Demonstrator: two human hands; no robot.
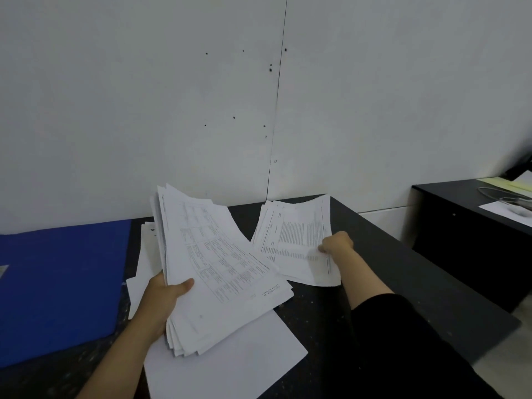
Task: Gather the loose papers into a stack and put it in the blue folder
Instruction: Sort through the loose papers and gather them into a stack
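I have my left hand (pixel 161 295) closed on a thick, fanned bundle of printed papers (pixel 213 263), thumb lying across the top sheet and the fingers tucked under the bundle's left edge, so the sheets lift up and away from the palm toward the wall (pixel 144 110). The bundle's lower corners splay out just below my wrist, uneven and not yet squared. Directly under that hand and a little toward me, a blank white sheet (pixel 230 361) lies flat on the dark table (pixel 403 283), and more loose sheets (pixel 138 272) poke out on the far-left side of my palm, between it and the folder. The blue folder (pixel 57 283) lies flat on the table to the left of my left hand, well clear of the fingers and apart from the bundle. My right hand (pixel 335 243), reached forward from a black sleeve (pixel 403 341), is pinched shut on the right edge of a second small sheaf of printed pages (pixel 293 240); those pages spread leftward from my fingers toward the bundle in the other hand. I think that sheaf is slightly lifted off the table, but the blur at its far edge keeps me from being sure. Off to the right of my right hand, well apart, stands a separate dark desk (pixel 460 226) with a yellow paper (pixel 506 184) and some white sheets on it.
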